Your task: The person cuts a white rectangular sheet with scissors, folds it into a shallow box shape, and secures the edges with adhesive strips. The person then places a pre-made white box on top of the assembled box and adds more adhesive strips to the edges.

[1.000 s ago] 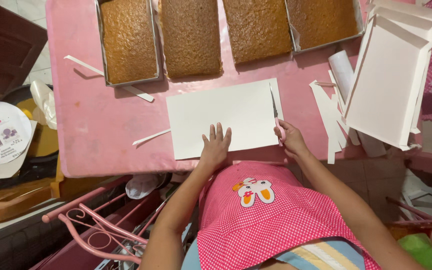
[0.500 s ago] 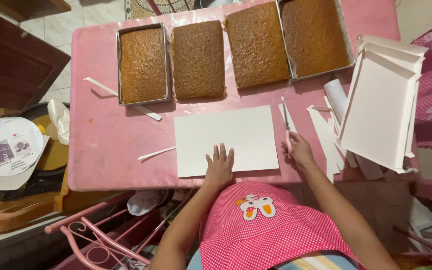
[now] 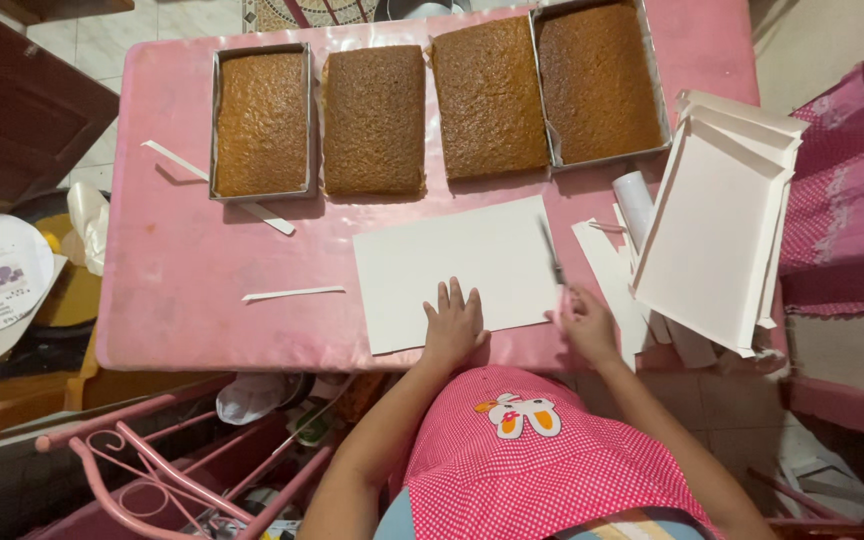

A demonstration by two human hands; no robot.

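Observation:
A white rectangular sheet of card [image 3: 452,265] lies on the pink table [image 3: 182,290] near its front edge. My left hand [image 3: 455,325] rests flat on the sheet's lower edge, fingers spread. My right hand [image 3: 584,322] is at the sheet's right edge and grips a thin knife-like blade [image 3: 552,255] that points away along that edge. Beyond the sheet, several brown rectangular cakes sit in a row, the leftmost [image 3: 262,122] and rightmost [image 3: 598,80] in metal tins.
Stacked white box trays [image 3: 717,235] lean at the table's right end, with white card strips [image 3: 607,275] and a paper roll [image 3: 635,200] beside them. Loose white strips [image 3: 292,294] lie on the left. A pink metal chair frame [image 3: 152,470] stands below the table.
The view has shifted so the table sits lower and more fully in frame. My right hand has slid back toward me along the sheet's right edge with the blade. My left hand stays on the sheet.

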